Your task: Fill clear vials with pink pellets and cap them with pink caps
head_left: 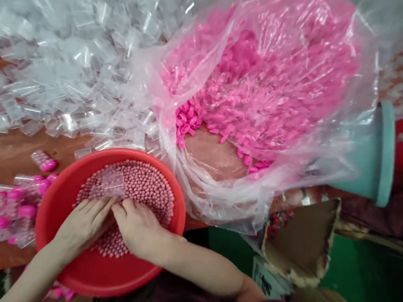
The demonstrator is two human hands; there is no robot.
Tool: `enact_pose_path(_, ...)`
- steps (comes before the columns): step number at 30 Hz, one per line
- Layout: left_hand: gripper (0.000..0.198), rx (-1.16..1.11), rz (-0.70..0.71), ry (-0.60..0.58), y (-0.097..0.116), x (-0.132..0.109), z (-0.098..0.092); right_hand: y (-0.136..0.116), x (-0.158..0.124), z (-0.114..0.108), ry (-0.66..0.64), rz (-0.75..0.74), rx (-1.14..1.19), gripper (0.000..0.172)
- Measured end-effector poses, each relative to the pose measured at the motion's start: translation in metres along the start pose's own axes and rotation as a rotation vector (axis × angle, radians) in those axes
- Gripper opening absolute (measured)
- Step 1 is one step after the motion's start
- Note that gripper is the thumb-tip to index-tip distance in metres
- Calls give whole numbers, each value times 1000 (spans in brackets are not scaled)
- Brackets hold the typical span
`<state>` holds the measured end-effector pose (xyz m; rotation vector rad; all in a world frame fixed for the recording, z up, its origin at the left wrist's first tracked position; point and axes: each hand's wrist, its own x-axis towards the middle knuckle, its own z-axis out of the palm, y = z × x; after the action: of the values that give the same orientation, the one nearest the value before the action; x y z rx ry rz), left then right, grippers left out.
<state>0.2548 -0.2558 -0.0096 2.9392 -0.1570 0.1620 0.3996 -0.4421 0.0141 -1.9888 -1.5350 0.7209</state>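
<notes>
A red basin [107, 283] holds a bed of small pink beads [146, 179]. Both my hands are down in it, close together, with fingers bent over the beads. A small clear plastic container [111, 181] lies among the beads at the fingertips. My left hand [86, 223] is closed at its near edge, fingers side by side. My right hand [134, 225] is closed beside it, thumb and forefinger meeting the left fingers at the container. The fingertips of both hands are partly hidden.
Filled containers with pink caps [8, 210] lie left of the basin. Many clear containers [72, 66] are heaped behind it. A clear plastic bag [218, 208] of pink caps [280, 82] spreads to the right, by a light-blue bucket [385, 156] and a cardboard box [302, 238].
</notes>
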Motion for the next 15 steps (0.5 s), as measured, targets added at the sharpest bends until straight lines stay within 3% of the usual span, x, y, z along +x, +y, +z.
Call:
enact_pose_path(3, 29, -150, -172, -56, 4, 2, -6, 3, 8, 2, -47, 165, 258, 35)
enact_pose_path(5, 18, -343, -463, -64, 15, 7, -9, 9, 14, 1, -12, 267, 499, 32)
enact_pose_path(7, 28, -585, -818, 3, 34, 14, -13, 17, 17, -2, 32, 369, 774, 28)
enact_pose_path(9, 48, -857, -1076, 117, 54, 23, -17, 25, 17, -6, -40, 473, 1104, 25)
enact_pose_path(12, 65, -1169, -1183, 208, 80, 38, -24, 31, 10, -19, -205, 533, 1518, 20)
enact_pose_path(15, 62, -1189, -1139, 212, 92, 50, -29, 31, -2, -39, -247, 537, 1606, 21)
